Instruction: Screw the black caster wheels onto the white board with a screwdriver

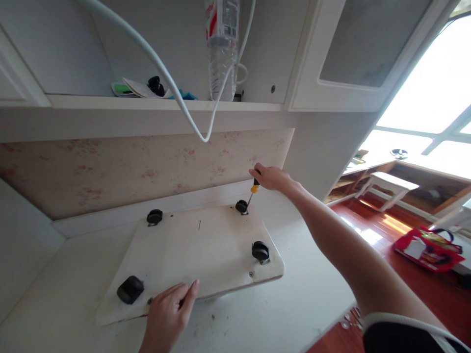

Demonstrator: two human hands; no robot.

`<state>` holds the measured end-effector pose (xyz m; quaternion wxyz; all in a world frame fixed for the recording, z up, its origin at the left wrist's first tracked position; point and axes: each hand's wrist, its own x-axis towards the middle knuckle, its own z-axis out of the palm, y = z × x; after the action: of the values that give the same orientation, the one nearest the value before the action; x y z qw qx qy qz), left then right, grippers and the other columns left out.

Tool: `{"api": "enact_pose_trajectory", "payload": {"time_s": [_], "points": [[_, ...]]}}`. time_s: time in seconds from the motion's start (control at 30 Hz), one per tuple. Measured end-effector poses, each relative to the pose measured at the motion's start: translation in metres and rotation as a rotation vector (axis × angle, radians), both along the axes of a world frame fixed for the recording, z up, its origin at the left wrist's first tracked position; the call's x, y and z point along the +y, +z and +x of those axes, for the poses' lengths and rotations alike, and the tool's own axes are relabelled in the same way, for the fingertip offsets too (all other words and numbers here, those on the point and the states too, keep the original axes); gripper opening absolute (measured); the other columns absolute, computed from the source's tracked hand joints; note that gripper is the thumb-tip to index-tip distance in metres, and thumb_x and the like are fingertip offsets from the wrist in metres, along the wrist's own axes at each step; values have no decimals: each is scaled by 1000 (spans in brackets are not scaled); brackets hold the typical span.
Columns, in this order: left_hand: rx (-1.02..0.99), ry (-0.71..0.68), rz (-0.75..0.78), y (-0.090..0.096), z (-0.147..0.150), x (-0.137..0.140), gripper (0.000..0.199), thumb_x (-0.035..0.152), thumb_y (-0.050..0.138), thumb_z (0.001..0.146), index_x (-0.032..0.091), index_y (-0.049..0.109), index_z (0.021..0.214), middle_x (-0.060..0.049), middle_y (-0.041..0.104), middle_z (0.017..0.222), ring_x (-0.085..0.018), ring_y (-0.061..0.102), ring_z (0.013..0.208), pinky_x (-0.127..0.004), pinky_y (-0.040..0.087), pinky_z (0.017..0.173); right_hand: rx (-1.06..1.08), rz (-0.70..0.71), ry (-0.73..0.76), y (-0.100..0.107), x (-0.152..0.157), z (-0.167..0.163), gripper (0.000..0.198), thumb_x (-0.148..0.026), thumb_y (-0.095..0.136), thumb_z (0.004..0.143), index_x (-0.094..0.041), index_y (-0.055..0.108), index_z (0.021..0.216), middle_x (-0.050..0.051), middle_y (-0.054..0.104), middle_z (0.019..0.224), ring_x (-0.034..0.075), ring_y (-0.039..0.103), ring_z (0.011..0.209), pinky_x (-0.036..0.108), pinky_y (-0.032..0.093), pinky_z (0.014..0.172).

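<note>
My right hand point(274, 177) is closed round the black and yellow handle of a screwdriver point(254, 188). Its shaft slants down to the mounting plate of the far right caster point(241, 206). That black caster sits on a white board point(195, 250) lying with its wheels up. Other black casters are at its far left point(155, 216), near right point(260, 250) and near left point(130, 289) corners. By the board's near edge my left hand point(170, 310) has curled fingers and a raised thumb; a small dark spot shows between them, too unclear to name.
The board lies on a white desktop point(301, 260) against flowered wallpaper point(158, 171). Overhead, a white cable point(158, 63) hangs before a shelf point(162, 102) bearing a plastic bottle point(222, 63). Right of the desk are a white stool point(394, 181) and a red bag point(429, 250).
</note>
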<state>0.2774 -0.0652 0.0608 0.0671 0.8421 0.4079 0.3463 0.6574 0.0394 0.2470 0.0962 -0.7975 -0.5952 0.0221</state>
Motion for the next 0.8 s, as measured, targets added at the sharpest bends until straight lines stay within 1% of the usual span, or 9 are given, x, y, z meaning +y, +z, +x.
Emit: {"api": "enact_pose_trajectory", "payload": {"time_s": [0.1, 0.23, 0.33, 0.4, 0.5, 0.57, 0.67, 0.73, 0.8], "points": [[-7, -2, 7, 0, -1, 0, 51, 39, 49, 97, 19, 36, 53, 7, 38, 46, -7, 39, 41, -22, 32, 49, 5, -135, 56, 11, 4, 3, 48, -55, 49, 95, -19, 54, 127, 6, 66, 99, 18, 63, 79, 38, 52, 75], [-6, -5, -2, -1, -1, -1, 50, 39, 49, 98, 19, 37, 54, 7, 39, 47, -7, 40, 42, -23, 32, 50, -66, -203, 21, 22, 11, 1, 44, -52, 55, 93, -18, 58, 121, 9, 63, 111, 20, 62, 92, 42, 51, 83], [-2, -3, -6, -2, -1, -1, 50, 39, 49, 98, 19, 37, 54, 7, 39, 47, -7, 40, 42, -23, 32, 50, -66, -249, 18, 26, 16, -4, 44, -51, 54, 94, -20, 55, 126, 8, 63, 113, 20, 62, 90, 41, 52, 81], [4, -3, -8, -3, -2, -1, 50, 39, 49, 98, 19, 36, 54, 7, 39, 47, -7, 40, 42, -23, 32, 50, -67, -258, 21, 28, 17, -8, 43, -50, 54, 95, -21, 55, 127, 8, 63, 113, 20, 63, 90, 41, 52, 82], [10, -5, -11, -4, -2, -1, 50, 38, 49, 98, 19, 36, 54, 7, 38, 47, -7, 40, 43, -23, 32, 51, -88, -237, 2, 31, 18, -11, 47, -55, 51, 94, -18, 58, 123, 10, 62, 117, 22, 62, 98, 45, 50, 87], [9, -5, -17, -5, -3, -1, 50, 38, 49, 98, 19, 36, 54, 7, 37, 47, -7, 39, 43, -23, 32, 51, -75, -257, 13, 33, 18, -11, 49, -57, 51, 94, -19, 58, 124, 9, 65, 112, 21, 63, 92, 43, 51, 84], [7, -5, -21, -5, -3, 0, 50, 38, 49, 98, 19, 36, 54, 7, 37, 48, -7, 39, 43, -23, 31, 51, -62, -294, 37, 35, 18, -11, 46, -55, 55, 92, -19, 59, 121, 7, 67, 100, 18, 64, 81, 39, 52, 78], [11, -6, -10, -4, -2, 0, 50, 38, 49, 98, 19, 37, 54, 7, 38, 47, -7, 40, 43, -23, 31, 51, -83, -273, 27, 35, 18, -10, 47, -56, 57, 90, -17, 61, 116, 9, 66, 100, 20, 63, 83, 41, 51, 79], [14, -5, 3, -3, -2, 0, 50, 38, 49, 98, 19, 37, 54, 6, 38, 47, -7, 40, 43, -24, 31, 51, -86, -249, 22, 35, 18, -10, 51, -59, 57, 89, -17, 61, 118, 9, 67, 100, 20, 64, 83, 42, 51, 78]]}}
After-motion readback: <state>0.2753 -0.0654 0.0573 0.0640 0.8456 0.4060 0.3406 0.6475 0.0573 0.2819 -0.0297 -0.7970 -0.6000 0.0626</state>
